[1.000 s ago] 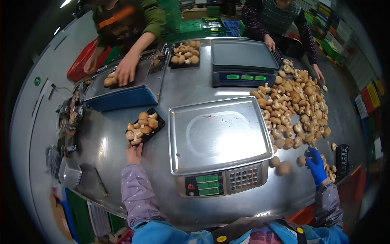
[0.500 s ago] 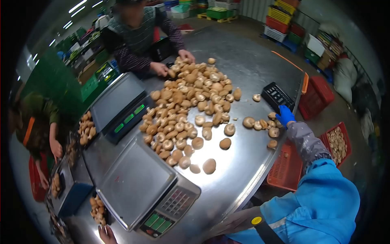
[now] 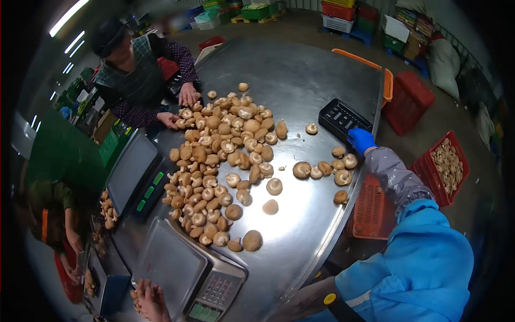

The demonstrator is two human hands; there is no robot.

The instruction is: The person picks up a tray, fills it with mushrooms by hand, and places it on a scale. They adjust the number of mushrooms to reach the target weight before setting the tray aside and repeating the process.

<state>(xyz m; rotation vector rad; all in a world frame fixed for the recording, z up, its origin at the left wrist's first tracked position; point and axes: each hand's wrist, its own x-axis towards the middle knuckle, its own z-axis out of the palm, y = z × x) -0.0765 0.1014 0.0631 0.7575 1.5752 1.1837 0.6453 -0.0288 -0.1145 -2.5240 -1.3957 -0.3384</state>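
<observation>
My right hand [image 3: 361,140], in a blue glove, grips the near end of a black slotted tray [image 3: 343,119] on the metal table. Beside it lie several loose mushrooms [image 3: 302,170]. At the bottom edge, my left hand [image 3: 150,301] is bare, its fingers stretched out over the corner of a silver scale [image 3: 171,263], nothing seen in them. Mushrooms [image 3: 135,301] show partly behind that hand. A large mushroom pile [image 3: 214,155] spreads across the table's middle.
A co-worker [image 3: 131,70] handles mushrooms at the pile's far end; another [image 3: 51,209] works at left. A second scale [image 3: 131,174] stands left of the pile. Red crates [image 3: 370,214] sit below the table's right edge, one holding mushroom pieces [image 3: 446,166].
The view has shifted, moving the table contents left. My left hand has come up from the bottom edge over the scale's corner. My right hand has moved from the tray's corner onto its end.
</observation>
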